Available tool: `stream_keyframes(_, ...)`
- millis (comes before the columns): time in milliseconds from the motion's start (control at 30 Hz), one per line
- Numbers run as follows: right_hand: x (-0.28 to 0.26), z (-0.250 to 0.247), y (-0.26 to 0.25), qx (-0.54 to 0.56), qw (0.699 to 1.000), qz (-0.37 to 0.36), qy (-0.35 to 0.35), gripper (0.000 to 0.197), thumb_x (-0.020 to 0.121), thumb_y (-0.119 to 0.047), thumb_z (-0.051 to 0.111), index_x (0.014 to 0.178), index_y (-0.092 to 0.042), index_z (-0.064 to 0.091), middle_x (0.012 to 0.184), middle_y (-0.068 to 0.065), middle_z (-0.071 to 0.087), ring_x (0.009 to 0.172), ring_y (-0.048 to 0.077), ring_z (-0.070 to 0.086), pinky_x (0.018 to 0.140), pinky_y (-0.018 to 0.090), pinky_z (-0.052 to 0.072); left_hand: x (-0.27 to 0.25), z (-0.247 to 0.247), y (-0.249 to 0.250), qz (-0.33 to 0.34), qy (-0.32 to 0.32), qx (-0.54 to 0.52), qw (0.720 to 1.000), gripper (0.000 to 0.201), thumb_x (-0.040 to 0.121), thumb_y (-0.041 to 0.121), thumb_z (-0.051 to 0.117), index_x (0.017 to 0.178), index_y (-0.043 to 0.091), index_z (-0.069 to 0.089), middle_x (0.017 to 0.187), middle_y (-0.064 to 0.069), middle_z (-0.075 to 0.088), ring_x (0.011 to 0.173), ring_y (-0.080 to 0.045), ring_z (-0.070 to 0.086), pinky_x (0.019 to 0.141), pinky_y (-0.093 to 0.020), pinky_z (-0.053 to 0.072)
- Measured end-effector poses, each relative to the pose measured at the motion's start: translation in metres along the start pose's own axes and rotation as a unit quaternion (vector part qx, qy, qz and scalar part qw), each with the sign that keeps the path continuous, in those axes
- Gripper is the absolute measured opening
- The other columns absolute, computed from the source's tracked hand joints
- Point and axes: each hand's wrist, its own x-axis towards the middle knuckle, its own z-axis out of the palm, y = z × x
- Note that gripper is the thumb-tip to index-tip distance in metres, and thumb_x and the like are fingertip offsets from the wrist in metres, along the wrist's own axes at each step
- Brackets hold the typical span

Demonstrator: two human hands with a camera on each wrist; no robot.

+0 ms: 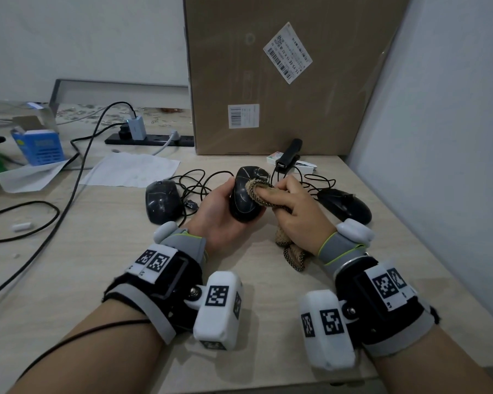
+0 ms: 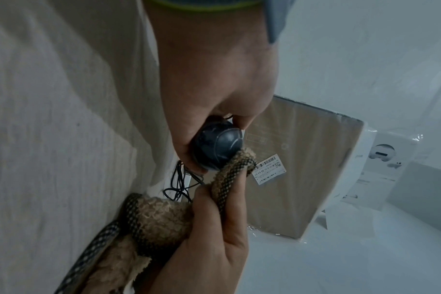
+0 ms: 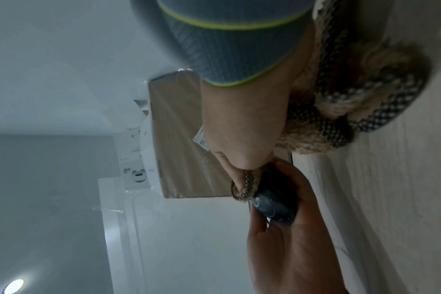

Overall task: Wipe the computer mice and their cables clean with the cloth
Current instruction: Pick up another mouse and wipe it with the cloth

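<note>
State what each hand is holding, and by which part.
The left hand grips a dark computer mouse around its sides and underside. The right hand holds the tan cloth bunched over its fingers, pressed to the mouse's top.

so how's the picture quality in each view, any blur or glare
Head view: sharp and evenly lit, wide-angle bending at the edges, mouse clear in the left hand. Left wrist view: dim, soft, cloth slightly blurred. Right wrist view: blurriest, with lamp glare bottom left and the right hand smeared.

The shipping label (image 2: pixel 269 169) on the cardboard box (image 2: pixel 302 159) reads "15 Y5 EE 15 X 32"; its other print is illegible.
</note>
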Motion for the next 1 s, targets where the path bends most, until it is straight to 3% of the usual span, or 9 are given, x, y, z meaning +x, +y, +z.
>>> stream_keyframes(67,-0.001,0.003,-0.005,0.012,1.000,-0.011,-0.014,0.047,0.079,0.011,0.048,0.113,-0.017,0.066,0.088,0.000,0.043,0.081,0.004,0.045,0.074,0.008,0.035,0.000,-0.001,0.003,0.009,0.003,0.006,1.000,0.048,0.103,0.036,0.028,0.107,0.001,0.062,0.097,-0.017,0.071,0.084,-0.023,0.070,0.086,-0.034,0.048)
stream_keyframes(167,-0.004,0.005,-0.014,0.021,0.999,-0.013,-0.039,0.043,0.076,0.001,0.044,0.108,-0.015,0.069,0.089,0.008,0.046,0.079,0.012,0.047,0.071,0.016,0.039,-0.001,-0.001,0.007,0.013,-0.001,0.000,1.000,0.046,0.103,0.035,0.028,0.117,0.001,0.055,0.106,-0.018,0.063,0.095,-0.026,0.063,0.091,-0.035,0.049)
stream_keyframes(267,-0.006,0.005,-0.018,0.024,0.999,0.008,-0.047,0.043,0.070,-0.005,0.042,0.099,-0.015,0.072,0.083,0.000,0.046,0.080,0.018,0.050,0.071,0.027,0.040,-0.001,-0.001,0.010,0.031,0.009,-0.013,0.999,0.048,0.102,0.035,0.033,0.132,0.002,0.048,0.119,-0.018,0.057,0.098,-0.027,0.058,0.088,-0.035,0.052)
stream_keyframes(367,-0.006,0.003,-0.018,0.047,0.998,0.030,-0.031,0.039,0.067,-0.007,0.044,0.091,-0.012,0.075,0.076,-0.006,0.046,0.072,0.011,0.049,0.067,0.026,0.041,-0.001,-0.003,0.014,0.055,0.011,-0.037,0.998,0.050,0.100,0.034,0.038,0.139,0.004,0.044,0.132,-0.017,0.051,0.105,-0.028,0.054,0.096,-0.036,0.046)
stream_keyframes(533,-0.002,0.002,-0.017,0.050,0.996,0.010,0.077,0.043,0.074,0.002,0.045,0.108,-0.012,0.068,0.082,-0.003,0.045,0.076,0.009,0.046,0.066,0.015,0.038,-0.001,-0.005,0.010,0.039,-0.010,0.022,0.999,0.039,0.098,0.033,0.036,0.122,0.009,0.056,0.127,-0.014,0.056,0.111,-0.025,0.054,0.097,-0.041,0.042)
stream_keyframes(667,-0.003,0.003,-0.008,-0.036,0.996,0.013,0.081,0.048,0.080,-0.001,0.044,0.122,-0.019,0.060,0.096,0.003,0.041,0.080,0.015,0.046,0.070,0.028,0.044,0.002,-0.005,0.005,0.003,-0.025,0.062,0.998,0.045,0.100,0.033,0.034,0.138,0.014,0.048,0.140,-0.010,0.052,0.120,-0.023,0.052,0.098,-0.041,0.043)
stream_keyframes(833,-0.002,0.004,-0.006,-0.067,0.997,-0.001,0.040,0.048,0.081,-0.006,0.041,0.121,-0.022,0.060,0.098,0.001,0.038,0.087,0.018,0.047,0.076,0.037,0.047,0.004,-0.006,0.001,-0.006,-0.028,0.071,0.997,0.048,0.100,0.032,0.034,0.145,0.013,0.039,0.132,-0.011,0.055,0.112,-0.022,0.054,0.102,-0.039,0.039)
stream_keyframes(900,-0.002,0.004,-0.008,-0.064,0.998,-0.010,0.016,0.051,0.078,-0.004,0.041,0.119,-0.025,0.062,0.096,0.000,0.039,0.086,0.019,0.048,0.074,0.034,0.047,0.004,-0.005,0.000,-0.016,-0.046,0.052,0.997,0.051,0.100,0.030,0.036,0.147,0.010,0.033,0.128,-0.015,0.056,0.110,-0.023,0.055,0.103,-0.039,0.038)
stream_keyframes(1000,-0.002,0.004,-0.014,-0.056,0.998,-0.036,-0.014,0.049,0.074,-0.001,0.041,0.110,-0.022,0.068,0.092,0.003,0.042,0.084,0.019,0.047,0.070,0.029,0.041,0.002,-0.004,0.002,-0.016,-0.057,0.018,0.998,0.051,0.096,0.028,0.039,0.141,0.004,0.042,0.118,-0.018,0.062,0.102,-0.026,0.064,0.097,-0.036,0.047)
